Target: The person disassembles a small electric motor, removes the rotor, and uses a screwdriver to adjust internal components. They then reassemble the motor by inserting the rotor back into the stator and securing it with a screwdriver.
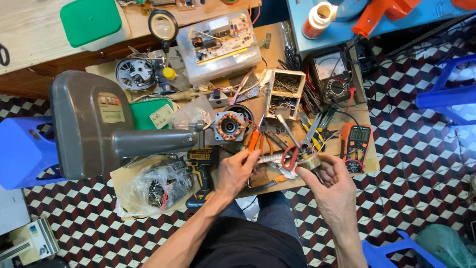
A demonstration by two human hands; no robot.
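My left hand [237, 171] is raised over the low work table [367, 164], its fingers pinched on a thin wire or small part near orange-handled pliers [254, 139]. My right hand [329, 178] holds a small round metal part [311, 161] between thumb and fingers, beside red-handled pliers [290, 155]. A fan motor stator with copper windings [229, 125] lies just beyond my left hand, at the end of a grey fan stand [89, 124] lying on its side.
An orange digital multimeter [356, 145] and an analogue meter [333, 75] sit to the right. A clear box with a circuit board [218, 44], a wooden parts box [285, 92], a cordless drill [201, 176], a bag of parts [153, 188] and blue stools [22, 149] surround the work.
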